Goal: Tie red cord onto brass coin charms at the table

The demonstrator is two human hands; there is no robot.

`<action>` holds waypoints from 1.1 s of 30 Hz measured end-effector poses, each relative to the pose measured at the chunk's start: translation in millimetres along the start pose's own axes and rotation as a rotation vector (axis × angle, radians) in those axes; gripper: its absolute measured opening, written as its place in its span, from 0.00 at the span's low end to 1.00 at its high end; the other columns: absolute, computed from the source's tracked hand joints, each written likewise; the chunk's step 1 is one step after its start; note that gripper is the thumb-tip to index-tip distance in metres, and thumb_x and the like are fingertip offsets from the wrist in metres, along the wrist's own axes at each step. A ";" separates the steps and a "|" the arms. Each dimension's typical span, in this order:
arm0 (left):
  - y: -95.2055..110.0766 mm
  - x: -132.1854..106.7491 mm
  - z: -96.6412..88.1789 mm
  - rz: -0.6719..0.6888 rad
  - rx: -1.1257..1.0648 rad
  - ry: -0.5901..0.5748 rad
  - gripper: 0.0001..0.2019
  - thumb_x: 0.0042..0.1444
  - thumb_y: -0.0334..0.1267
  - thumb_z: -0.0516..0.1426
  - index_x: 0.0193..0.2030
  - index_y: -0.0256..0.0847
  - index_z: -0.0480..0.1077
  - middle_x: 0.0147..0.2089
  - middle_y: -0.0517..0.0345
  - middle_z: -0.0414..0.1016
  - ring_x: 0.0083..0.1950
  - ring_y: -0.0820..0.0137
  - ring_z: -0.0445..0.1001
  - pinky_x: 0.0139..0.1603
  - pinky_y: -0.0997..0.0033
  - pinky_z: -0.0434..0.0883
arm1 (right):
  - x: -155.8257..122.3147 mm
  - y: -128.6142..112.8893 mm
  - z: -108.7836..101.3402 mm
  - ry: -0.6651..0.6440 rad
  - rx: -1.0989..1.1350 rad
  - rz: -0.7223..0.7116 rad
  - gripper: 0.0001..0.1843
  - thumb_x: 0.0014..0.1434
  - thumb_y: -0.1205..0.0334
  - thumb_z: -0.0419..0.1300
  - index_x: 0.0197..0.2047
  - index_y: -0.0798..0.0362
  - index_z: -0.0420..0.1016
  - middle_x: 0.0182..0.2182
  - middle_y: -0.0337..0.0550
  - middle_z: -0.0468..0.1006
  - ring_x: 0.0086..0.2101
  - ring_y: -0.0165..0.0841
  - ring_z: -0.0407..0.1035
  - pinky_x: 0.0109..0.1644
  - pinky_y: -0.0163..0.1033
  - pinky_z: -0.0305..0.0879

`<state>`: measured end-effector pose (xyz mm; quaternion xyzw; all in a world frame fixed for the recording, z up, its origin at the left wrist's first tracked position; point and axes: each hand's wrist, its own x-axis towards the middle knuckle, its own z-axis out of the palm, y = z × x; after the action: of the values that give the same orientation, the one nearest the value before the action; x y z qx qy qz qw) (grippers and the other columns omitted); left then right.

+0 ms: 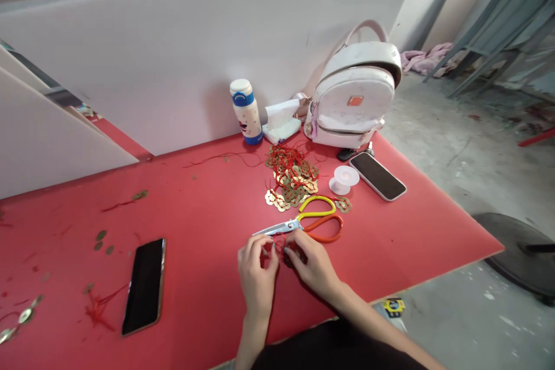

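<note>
Close together at the near middle of the red table (208,300), my left hand (256,259) and my right hand (310,259) pinch a red cord (280,241) between thumbs and fingers. Loops of the cord show between the fingertips; whatever hangs below is mostly hidden. Just beyond my fingers lie scissors (289,226) with one yellow and one orange handle, blades pointing left. Behind them is a pile of brass coin charms (295,182) tangled with red strings. A white spool (342,180) stands right of the pile, and a single charm (343,204) lies by the scissors.
At the back stand a white bottle (246,113), a tissue pack (281,129) and a white backpack (353,98) against a pale partition (173,69). Phones lie right (377,176) and left (144,286). Loose coins (100,236) and red string scraps (99,309) are scattered leftward.
</note>
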<state>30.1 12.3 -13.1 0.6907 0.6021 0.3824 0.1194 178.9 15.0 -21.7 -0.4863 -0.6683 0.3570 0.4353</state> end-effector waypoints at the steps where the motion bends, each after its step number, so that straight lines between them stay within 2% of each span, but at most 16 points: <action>1: -0.5 0.3 -0.5 0.004 -0.021 -0.012 0.05 0.60 0.30 0.54 0.41 0.43 0.69 0.42 0.55 0.77 0.39 0.64 0.73 0.43 0.65 0.68 | 0.2 -0.4 -0.4 0.007 0.003 0.003 0.06 0.64 0.69 0.53 0.40 0.51 0.69 0.29 0.39 0.71 0.28 0.32 0.66 0.33 0.34 0.62; 5: 0.3 2.1 -2.4 0.043 -0.065 -0.041 0.06 0.64 0.31 0.52 0.41 0.43 0.70 0.42 0.55 0.77 0.43 0.63 0.73 0.45 0.65 0.68 | 1.8 -1.3 -1.8 0.033 0.005 0.006 0.07 0.65 0.67 0.54 0.45 0.51 0.72 0.31 0.40 0.73 0.29 0.33 0.67 0.34 0.34 0.64; 8: 2.1 2.9 -2.9 0.069 -0.074 -0.072 0.07 0.64 0.30 0.52 0.41 0.44 0.70 0.41 0.56 0.77 0.43 0.64 0.73 0.45 0.66 0.66 | 2.1 1.4 -1.9 0.065 -0.002 0.018 0.05 0.63 0.67 0.56 0.41 0.51 0.73 0.30 0.40 0.73 0.28 0.32 0.67 0.33 0.34 0.63; 12: 2.8 3.1 -3.2 0.092 -0.072 -0.100 0.07 0.65 0.30 0.51 0.40 0.43 0.68 0.41 0.57 0.77 0.43 0.65 0.73 0.46 0.65 0.65 | 1.3 6.3 -1.0 0.085 -0.008 0.024 0.05 0.63 0.69 0.57 0.36 0.51 0.72 0.30 0.40 0.74 0.31 0.34 0.70 0.36 0.35 0.65; 15: 3.3 3.2 -3.3 0.102 -0.053 -0.107 0.07 0.65 0.29 0.50 0.41 0.43 0.67 0.42 0.56 0.76 0.44 0.65 0.73 0.47 0.65 0.64 | 1.8 6.2 -0.6 0.064 -0.007 -0.017 0.07 0.63 0.70 0.55 0.37 0.51 0.72 0.32 0.41 0.74 0.34 0.35 0.70 0.39 0.36 0.66; 21: 5.4 3.9 -2.2 0.053 -0.054 -0.145 0.08 0.66 0.29 0.46 0.41 0.43 0.64 0.44 0.53 0.74 0.46 0.64 0.72 0.47 0.63 0.64 | 3.6 -0.2 -2.8 0.024 0.066 -0.079 0.09 0.64 0.71 0.54 0.35 0.50 0.72 0.32 0.41 0.72 0.34 0.33 0.68 0.39 0.36 0.66; 24: 5.5 4.1 -3.0 0.037 -0.067 -0.146 0.07 0.66 0.30 0.47 0.41 0.43 0.64 0.44 0.53 0.74 0.47 0.63 0.73 0.48 0.62 0.65 | 3.5 -1.7 -4.3 0.016 0.085 -0.063 0.08 0.65 0.70 0.53 0.37 0.50 0.71 0.33 0.42 0.71 0.35 0.34 0.68 0.41 0.37 0.66; 28: 4.8 3.4 -4.5 0.040 -0.091 -0.148 0.07 0.66 0.32 0.48 0.41 0.44 0.65 0.43 0.53 0.74 0.48 0.62 0.73 0.49 0.62 0.65 | 2.6 -1.2 -4.6 0.072 0.061 -0.020 0.07 0.65 0.69 0.53 0.41 0.50 0.70 0.36 0.44 0.71 0.36 0.35 0.68 0.41 0.38 0.67; 33: 4.9 1.9 -4.1 0.042 -0.121 -0.161 0.06 0.66 0.32 0.48 0.42 0.44 0.64 0.44 0.54 0.74 0.49 0.63 0.72 0.51 0.62 0.64 | 0.6 -0.8 -5.2 0.153 0.052 -0.100 0.13 0.64 0.71 0.53 0.47 0.49 0.73 0.39 0.45 0.71 0.39 0.35 0.69 0.44 0.39 0.68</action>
<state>30.9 11.5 -6.5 0.7230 0.5519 0.3638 0.2008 183.4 15.7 -19.0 -0.4668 -0.6470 0.3141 0.5147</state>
